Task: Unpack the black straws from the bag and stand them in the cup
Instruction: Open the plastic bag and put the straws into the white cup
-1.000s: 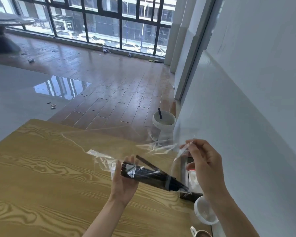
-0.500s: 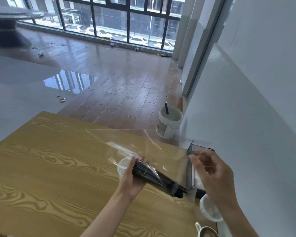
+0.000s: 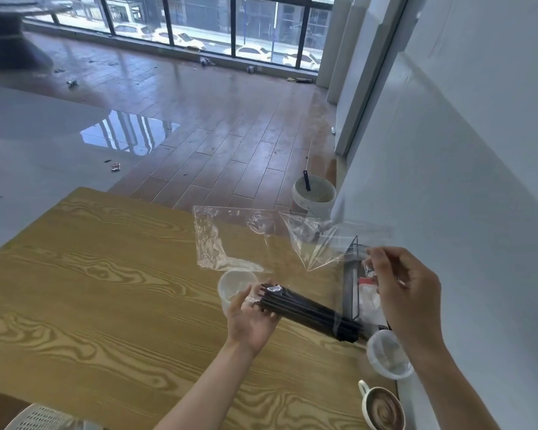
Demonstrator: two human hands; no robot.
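Left hand: the left hand [image 3: 251, 318] grasps 1 bundle of black straws [image 3: 311, 313] at its upper-left end, fingers curled round it; the bundle slants down and right of the grip, above the wooden table [image 3: 106, 290].
Right hand: the right hand [image 3: 407, 293] pinches the clear bag [image 3: 261, 240], which spreads up and left of that pinch.
Cup: the translucent cup [image 3: 235, 287] stands just behind the left-hand grip.
Other cups: a second plastic cup [image 3: 387, 355] below the straws' far end; a coffee cup [image 3: 382, 409] nearer.
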